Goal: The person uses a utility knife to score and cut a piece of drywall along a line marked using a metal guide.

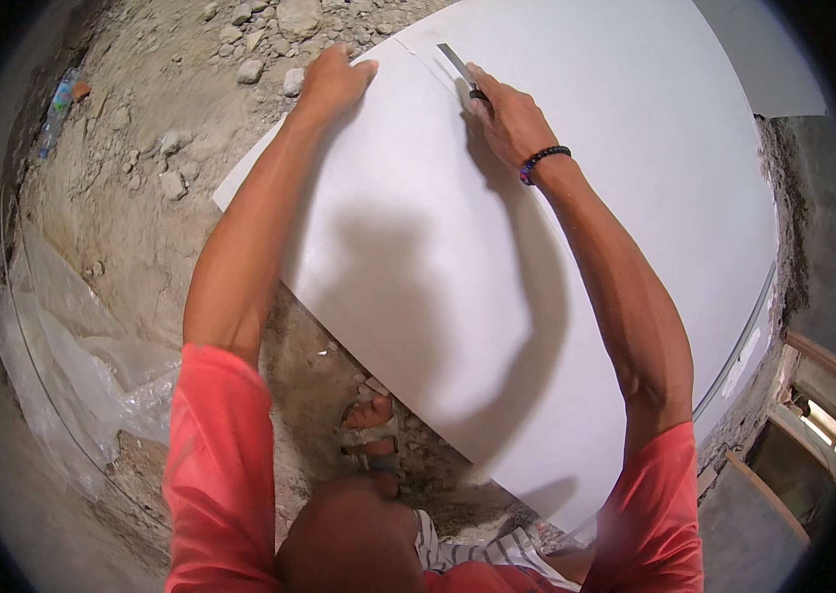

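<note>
A large white panel (635,237) lies in front of me, its left part over the rubble ground. At its far left edge, my left hand (334,81) is closed over the rim, with the thumb on the white face and the fingertips partly hidden. My right hand (507,111) is wrapped round the dark grip of a narrow flat metal blade (457,65), which points up and to the left over the panel. A thin dark line (422,61) runs across the white surface between the panel's far edge and the blade. Shadows of my head and right arm fall on the panel.
Dirt ground with loose stones (250,71) spreads beyond the left edge. Crumpled clear plastic sheeting (92,356) lies at the left, and a plastic bottle (57,109) at the far left. Wooden strips (769,494) stand at the lower right. My sandalled foot (371,425) is near the panel's front edge.
</note>
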Demonstrator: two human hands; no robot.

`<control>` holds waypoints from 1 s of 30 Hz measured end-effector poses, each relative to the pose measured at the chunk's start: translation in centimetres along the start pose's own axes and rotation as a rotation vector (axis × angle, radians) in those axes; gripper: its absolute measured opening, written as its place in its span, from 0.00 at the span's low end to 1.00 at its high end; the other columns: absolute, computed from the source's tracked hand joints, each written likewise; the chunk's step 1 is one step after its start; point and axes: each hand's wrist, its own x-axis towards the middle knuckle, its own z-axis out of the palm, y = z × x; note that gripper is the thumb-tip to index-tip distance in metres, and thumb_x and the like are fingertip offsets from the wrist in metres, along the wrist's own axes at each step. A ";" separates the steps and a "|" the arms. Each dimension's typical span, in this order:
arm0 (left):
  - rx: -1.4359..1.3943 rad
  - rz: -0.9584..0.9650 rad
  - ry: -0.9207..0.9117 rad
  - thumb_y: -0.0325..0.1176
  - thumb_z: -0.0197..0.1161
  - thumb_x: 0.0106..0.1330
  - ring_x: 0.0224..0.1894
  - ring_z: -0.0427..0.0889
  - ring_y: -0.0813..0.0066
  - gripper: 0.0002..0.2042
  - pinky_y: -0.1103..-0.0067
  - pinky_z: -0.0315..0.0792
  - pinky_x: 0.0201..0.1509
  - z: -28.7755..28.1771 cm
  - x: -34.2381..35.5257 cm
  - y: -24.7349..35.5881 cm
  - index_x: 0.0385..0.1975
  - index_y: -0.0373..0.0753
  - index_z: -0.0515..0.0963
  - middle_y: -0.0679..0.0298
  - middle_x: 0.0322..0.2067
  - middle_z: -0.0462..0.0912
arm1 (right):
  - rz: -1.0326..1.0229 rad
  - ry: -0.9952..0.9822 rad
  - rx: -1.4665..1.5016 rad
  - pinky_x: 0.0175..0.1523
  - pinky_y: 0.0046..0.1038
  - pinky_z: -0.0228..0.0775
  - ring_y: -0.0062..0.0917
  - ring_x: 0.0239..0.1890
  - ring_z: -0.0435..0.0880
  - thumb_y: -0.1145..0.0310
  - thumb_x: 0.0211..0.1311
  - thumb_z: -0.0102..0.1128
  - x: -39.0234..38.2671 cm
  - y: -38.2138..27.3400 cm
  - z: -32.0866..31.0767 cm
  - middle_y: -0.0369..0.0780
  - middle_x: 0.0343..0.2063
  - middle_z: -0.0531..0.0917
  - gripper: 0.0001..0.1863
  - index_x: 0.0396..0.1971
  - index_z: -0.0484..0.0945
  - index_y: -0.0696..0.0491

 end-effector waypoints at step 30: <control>0.012 -0.347 -0.160 0.62 0.60 0.59 0.49 0.81 0.54 0.33 0.65 0.73 0.51 1.6 3.6 3.2 0.43 0.31 0.81 0.48 0.45 0.83 | -0.015 -0.031 -0.226 0.44 0.43 0.77 0.48 0.36 0.83 0.70 0.67 0.44 5.6 -2.9 2.6 0.56 0.33 0.82 0.22 0.60 0.68 0.53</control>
